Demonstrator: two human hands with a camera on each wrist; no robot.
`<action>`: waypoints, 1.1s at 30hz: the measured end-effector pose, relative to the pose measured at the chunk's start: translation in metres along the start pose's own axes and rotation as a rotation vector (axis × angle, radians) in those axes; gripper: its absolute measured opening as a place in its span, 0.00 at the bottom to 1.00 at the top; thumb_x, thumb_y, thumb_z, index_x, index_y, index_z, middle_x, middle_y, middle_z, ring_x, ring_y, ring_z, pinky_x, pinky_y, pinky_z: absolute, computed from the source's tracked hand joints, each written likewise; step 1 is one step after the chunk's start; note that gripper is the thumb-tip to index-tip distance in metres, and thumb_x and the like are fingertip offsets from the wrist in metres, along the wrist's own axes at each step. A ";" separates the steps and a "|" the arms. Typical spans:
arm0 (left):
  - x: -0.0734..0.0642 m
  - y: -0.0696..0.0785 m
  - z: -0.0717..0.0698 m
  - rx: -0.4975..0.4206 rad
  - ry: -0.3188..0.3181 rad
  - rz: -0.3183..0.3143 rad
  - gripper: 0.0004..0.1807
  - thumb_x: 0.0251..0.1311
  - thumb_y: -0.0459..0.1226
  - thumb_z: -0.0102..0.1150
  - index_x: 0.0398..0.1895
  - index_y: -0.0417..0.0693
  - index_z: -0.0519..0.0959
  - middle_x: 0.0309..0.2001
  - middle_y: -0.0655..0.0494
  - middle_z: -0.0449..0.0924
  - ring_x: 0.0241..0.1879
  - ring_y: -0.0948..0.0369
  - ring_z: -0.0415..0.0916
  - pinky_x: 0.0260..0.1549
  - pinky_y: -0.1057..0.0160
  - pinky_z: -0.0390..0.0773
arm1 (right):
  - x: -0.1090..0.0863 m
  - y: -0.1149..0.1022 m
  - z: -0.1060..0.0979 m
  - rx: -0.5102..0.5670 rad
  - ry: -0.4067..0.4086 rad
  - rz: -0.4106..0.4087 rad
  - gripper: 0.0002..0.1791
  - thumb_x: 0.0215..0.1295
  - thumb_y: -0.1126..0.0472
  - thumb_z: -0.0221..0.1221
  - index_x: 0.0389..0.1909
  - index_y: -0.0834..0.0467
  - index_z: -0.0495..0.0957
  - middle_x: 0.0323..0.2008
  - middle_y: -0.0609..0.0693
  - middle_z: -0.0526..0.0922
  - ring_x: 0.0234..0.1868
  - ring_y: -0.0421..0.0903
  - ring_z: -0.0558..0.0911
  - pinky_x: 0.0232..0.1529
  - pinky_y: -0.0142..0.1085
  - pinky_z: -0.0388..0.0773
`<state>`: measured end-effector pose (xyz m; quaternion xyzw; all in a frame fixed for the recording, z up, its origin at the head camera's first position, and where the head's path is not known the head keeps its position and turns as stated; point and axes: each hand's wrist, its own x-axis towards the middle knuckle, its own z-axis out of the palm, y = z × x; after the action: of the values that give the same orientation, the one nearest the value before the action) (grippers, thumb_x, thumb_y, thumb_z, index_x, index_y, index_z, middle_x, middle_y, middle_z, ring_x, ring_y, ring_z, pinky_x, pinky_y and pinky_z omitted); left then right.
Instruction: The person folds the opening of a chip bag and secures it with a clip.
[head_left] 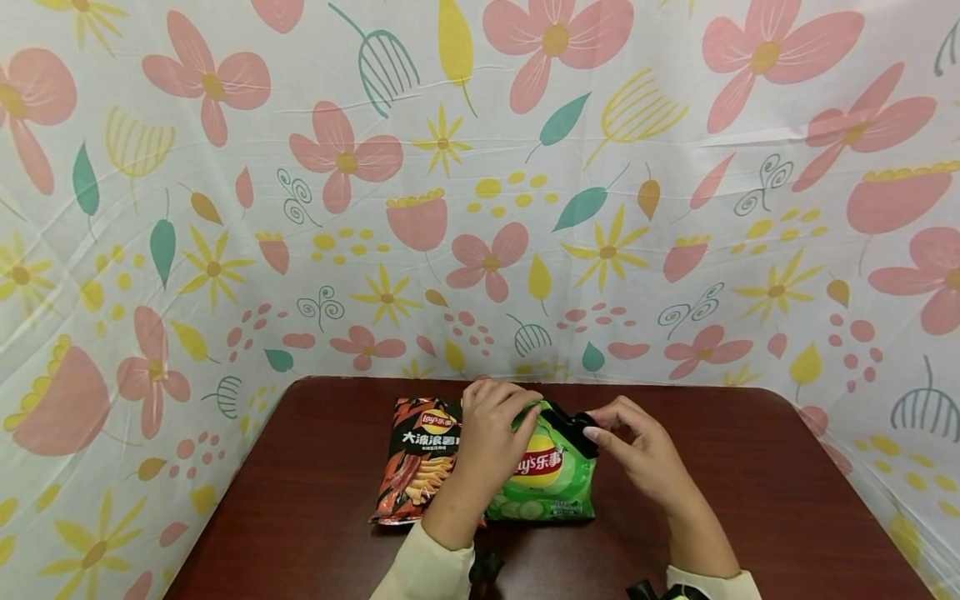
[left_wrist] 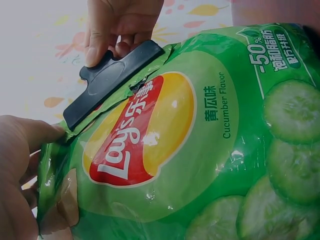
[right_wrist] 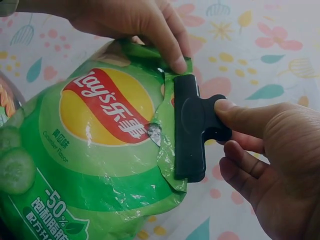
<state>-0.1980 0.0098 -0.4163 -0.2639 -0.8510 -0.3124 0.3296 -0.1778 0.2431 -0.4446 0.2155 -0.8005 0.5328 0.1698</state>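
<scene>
A green bag of cucumber-flavor chips [head_left: 573,487] stands tilted on the table, its top edge folded over. Across that fold sits a black bag clip [right_wrist: 190,132], its long bar lying along the edge. My right hand [head_left: 645,450] pinches the clip's handle between thumb and fingers. My left hand [head_left: 487,433] grips the bag's other top corner, with its thumb close to the end of the clip in the right wrist view. In the left wrist view the Lay's label [left_wrist: 145,130] faces the camera. The fold's back side is hidden.
Left of the green bag lies a black and orange bag of chips [head_left: 420,467], partly covered by my left forearm. Both bags are on a dark red-brown table [head_left: 300,500]. A flower-printed cloth [head_left: 480,192] hangs behind the table and at its sides.
</scene>
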 end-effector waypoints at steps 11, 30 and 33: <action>0.000 0.001 0.000 -0.003 -0.002 0.012 0.06 0.66 0.42 0.66 0.42 0.58 0.89 0.40 0.65 0.85 0.44 0.63 0.79 0.59 0.51 0.71 | -0.001 0.002 0.001 0.011 -0.018 0.008 0.12 0.68 0.70 0.62 0.49 0.55 0.84 0.40 0.48 0.80 0.37 0.40 0.78 0.33 0.33 0.76; 0.000 -0.002 0.001 -0.022 0.014 0.001 0.07 0.64 0.42 0.68 0.44 0.58 0.88 0.41 0.63 0.86 0.46 0.62 0.80 0.63 0.48 0.70 | 0.000 -0.001 0.000 -0.006 -0.039 0.073 0.12 0.70 0.65 0.62 0.52 0.53 0.83 0.39 0.53 0.79 0.37 0.40 0.78 0.34 0.32 0.77; 0.000 -0.003 0.001 -0.023 0.049 0.010 0.09 0.62 0.41 0.70 0.45 0.57 0.88 0.42 0.61 0.86 0.47 0.60 0.80 0.62 0.47 0.70 | 0.000 0.000 0.001 -0.003 -0.035 0.079 0.12 0.70 0.65 0.62 0.52 0.54 0.83 0.39 0.53 0.79 0.36 0.40 0.78 0.33 0.32 0.77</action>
<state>-0.2008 0.0088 -0.4178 -0.2643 -0.8375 -0.3270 0.3490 -0.1778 0.2421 -0.4450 0.1927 -0.8120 0.5341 0.1350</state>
